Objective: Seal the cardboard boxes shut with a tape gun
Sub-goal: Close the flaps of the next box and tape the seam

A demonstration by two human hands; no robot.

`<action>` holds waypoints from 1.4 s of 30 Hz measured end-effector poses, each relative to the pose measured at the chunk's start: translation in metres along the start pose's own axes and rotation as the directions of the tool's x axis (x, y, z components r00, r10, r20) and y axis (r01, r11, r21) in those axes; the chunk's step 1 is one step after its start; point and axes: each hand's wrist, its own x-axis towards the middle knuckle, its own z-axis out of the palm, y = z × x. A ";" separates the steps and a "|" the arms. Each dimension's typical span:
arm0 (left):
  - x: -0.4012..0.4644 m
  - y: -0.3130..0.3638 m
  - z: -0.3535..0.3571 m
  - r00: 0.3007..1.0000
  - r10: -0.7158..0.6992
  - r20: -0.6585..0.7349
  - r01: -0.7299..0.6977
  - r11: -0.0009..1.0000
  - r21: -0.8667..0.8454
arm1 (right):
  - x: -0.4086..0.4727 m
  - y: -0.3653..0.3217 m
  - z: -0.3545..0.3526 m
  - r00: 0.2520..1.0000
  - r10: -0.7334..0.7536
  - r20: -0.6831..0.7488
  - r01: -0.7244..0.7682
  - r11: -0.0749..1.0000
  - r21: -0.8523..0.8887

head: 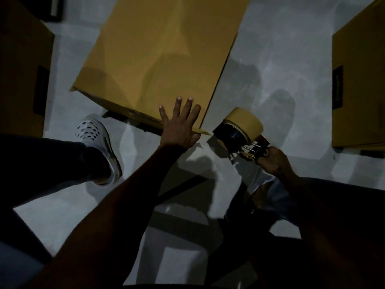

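The room was dim, and the person stood over a box that sat on the pale floor, its flaps down and its top turned at an angle to them. The left hand lay flat on the near corner of the top, fingers straight and spread, the palm over the edge where the top met the side. A strip of tape stuck out from that corner just beside the palm, its end loose past the cardboard.

The right hand was curled tight round the handle of the tape gun, which hung just off the box's near right corner, close to it but not touching as far as I could see. The roll on the gun was the same tan as the cardboard, and the dark body sat beneath it with the metal parts nearest the fist. The two hands were apart, the gun between them.

A second box stood well off to the right, with a dark label on its side, and a third stood to the left in deep shadow. A white shoe with small holes in its top was planted on the floor below the box's left corner, the dark trouser leg running back from it.
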 end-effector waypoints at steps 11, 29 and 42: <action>-0.003 -0.016 -0.004 0.993 0.075 -0.087 -0.093 0.972 -0.215 | -0.008 -0.004 -0.007 0.997 0.059 -0.043 -0.050 0.983 0.175; 0.028 0.023 -0.020 0.897 -0.341 -0.281 0.218 0.895 -0.389 | -0.024 -0.009 -0.020 1.000 0.009 -0.022 -0.002 0.963 0.271; -0.034 0.075 -0.158 0.986 -0.033 -0.165 -0.056 0.859 -0.508 | -0.152 -0.028 -0.164 0.990 -0.064 -0.124 0.122 0.826 0.551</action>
